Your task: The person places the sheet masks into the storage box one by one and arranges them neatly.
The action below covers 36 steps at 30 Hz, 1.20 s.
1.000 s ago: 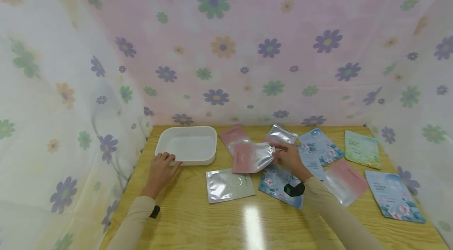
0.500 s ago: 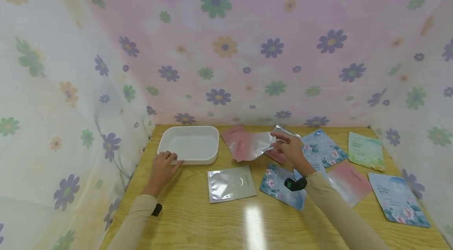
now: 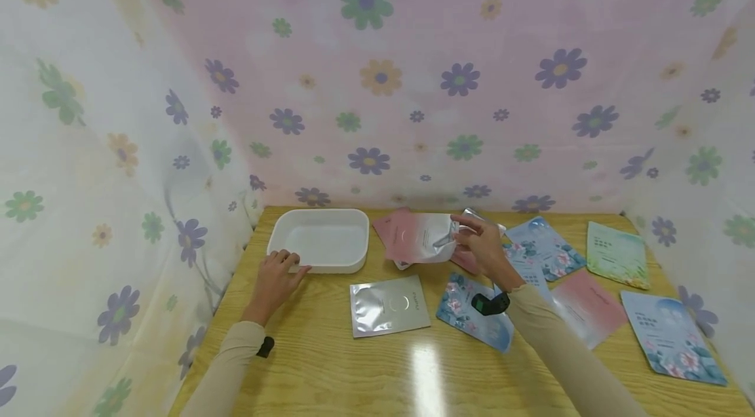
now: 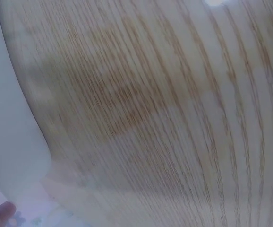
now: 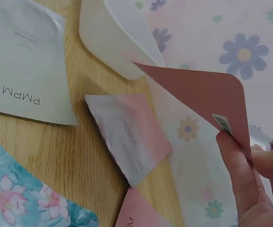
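At the back left stands a white plastic tub (image 3: 318,268); my left hand (image 3: 277,276) holds its near-left rim, fingers bent over the edge. The left wrist view has mainly the tub's outer wall (image 4: 13,123) and a fingertip (image 4: 3,212). My right hand (image 3: 485,250) pinches a pink-and-silver face mask packet (image 3: 409,237) by its silver end, raised above other packets. In the right wrist view the pinched packet (image 5: 207,92) shows its plain pink back with a barcode label, between thumb and fingers. Below it lies another pink packet (image 5: 136,137), partly covered in the head view.
A silver-green packet (image 3: 389,305) lies at the front middle. Blue floral packets (image 3: 474,312) lie under and around the right forearm. Farther right are a pink packet (image 3: 590,309), a green one (image 3: 616,253) and a blue one (image 3: 675,338). Floral curtains (image 3: 377,141) surround the table.
The right hand has moved the pink packet slightly back, away from the person, over the rear pink packets. Its flap bent, then flattened. The left hand has stayed on the tub's rim.
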Available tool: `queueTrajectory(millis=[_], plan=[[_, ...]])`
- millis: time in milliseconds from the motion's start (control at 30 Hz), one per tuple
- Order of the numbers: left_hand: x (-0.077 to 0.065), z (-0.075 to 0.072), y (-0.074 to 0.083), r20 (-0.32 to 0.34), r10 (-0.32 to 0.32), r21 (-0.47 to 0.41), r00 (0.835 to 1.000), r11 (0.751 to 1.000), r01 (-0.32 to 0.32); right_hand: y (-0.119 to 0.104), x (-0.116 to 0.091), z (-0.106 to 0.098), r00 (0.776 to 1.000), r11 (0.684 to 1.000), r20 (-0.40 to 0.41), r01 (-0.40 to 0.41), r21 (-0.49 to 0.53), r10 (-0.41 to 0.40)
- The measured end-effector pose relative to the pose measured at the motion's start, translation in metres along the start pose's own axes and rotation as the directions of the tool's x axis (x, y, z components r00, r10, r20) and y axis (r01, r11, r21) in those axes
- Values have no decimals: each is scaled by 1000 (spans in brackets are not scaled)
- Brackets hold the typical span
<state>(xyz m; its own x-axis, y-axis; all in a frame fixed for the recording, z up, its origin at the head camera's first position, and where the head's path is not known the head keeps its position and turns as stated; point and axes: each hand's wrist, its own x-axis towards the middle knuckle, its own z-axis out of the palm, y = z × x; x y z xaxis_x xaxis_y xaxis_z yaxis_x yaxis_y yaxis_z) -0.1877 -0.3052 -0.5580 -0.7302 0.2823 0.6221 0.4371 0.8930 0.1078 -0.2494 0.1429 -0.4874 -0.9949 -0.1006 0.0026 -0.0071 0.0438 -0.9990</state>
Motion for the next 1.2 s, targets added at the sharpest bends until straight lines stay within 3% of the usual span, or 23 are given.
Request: queueTrajectory(millis=[133,267,633,867,1200], plan=[[0,-1,1,11,-9,6,1000,1000,9,7,6,5,998,1000,-56,-5,26,7],[0,-2,1,12,-13,8,1000,1000,13,6,10,14,998,997,-55,-19,69,23],[0,-2,0,5,0,8,1000,1000,0,-3,19,47,998,953,59,-15,302,-3],[3,0,-2,-24,38,12,999,999,-38,-4,30,69,996,930,89,-30,367,-4],[1,3,-4,-21,21,30,1000,999,-20,3,44,100,986,918,169,-73,389,7]])
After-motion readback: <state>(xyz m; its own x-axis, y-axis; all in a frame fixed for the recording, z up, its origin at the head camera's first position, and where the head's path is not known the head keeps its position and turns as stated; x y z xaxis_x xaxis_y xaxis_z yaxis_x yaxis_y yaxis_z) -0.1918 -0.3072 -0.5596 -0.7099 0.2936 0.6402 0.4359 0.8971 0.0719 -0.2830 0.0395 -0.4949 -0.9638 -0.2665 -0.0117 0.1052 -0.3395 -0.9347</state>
